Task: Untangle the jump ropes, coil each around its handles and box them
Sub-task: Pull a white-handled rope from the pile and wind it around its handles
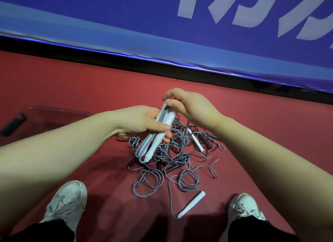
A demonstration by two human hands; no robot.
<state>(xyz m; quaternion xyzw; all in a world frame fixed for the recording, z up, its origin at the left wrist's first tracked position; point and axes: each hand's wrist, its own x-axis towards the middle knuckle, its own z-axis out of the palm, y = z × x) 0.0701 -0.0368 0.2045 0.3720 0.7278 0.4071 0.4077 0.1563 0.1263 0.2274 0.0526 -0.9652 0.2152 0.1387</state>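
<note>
Left hand (142,123): grip clamped round the jump rope bundle (158,141), two white handles side by side with grey cord looped along them. The bundle is held in the air above the rope tangle (182,169) on the red floor (90,90). Right hand (191,106): grip pinches the bundle's top end. Black handles (173,168) lie in the tangle. A loose white handle (191,204) lies between the shoes. The clear box (54,114) is on the floor at left.

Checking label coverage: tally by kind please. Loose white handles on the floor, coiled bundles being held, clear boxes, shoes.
Loose white handles: 2
Coiled bundle, held: 1
Clear box: 1
Shoes: 2
Total: 6
</note>
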